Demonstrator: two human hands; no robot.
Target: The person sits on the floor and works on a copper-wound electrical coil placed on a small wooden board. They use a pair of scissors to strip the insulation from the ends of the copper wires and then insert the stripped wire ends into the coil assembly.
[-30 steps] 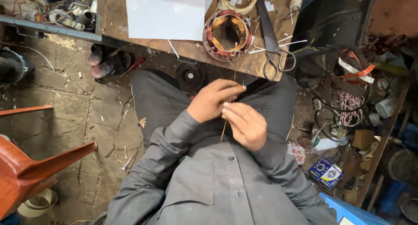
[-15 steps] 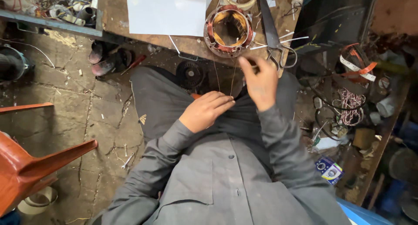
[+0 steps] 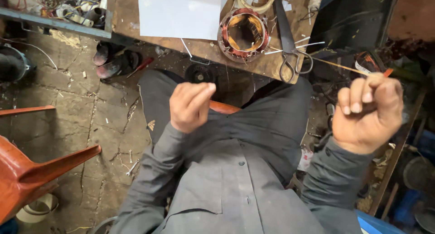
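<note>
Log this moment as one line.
left hand: loosely closed over lap | right hand: pinching thin stick | motor stator, scissors on bench

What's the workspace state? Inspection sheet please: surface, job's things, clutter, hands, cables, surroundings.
Surface: worn wooden bench with a white sheet on it.
Job's things: thin tan stick with an orange tip, pinched in the right hand; round copper-wound motor stator on the bench.
Clutter: grey metal scissors, white strips, coiled tubing.
Hands: left hand loosely curled over the lap, seemingly empty; right hand closed on the stick.
Cables: loose wires at far left; detail unclear.
Surroundings: cracked stone floor, orange plastic chair, dark shoes.
</note>
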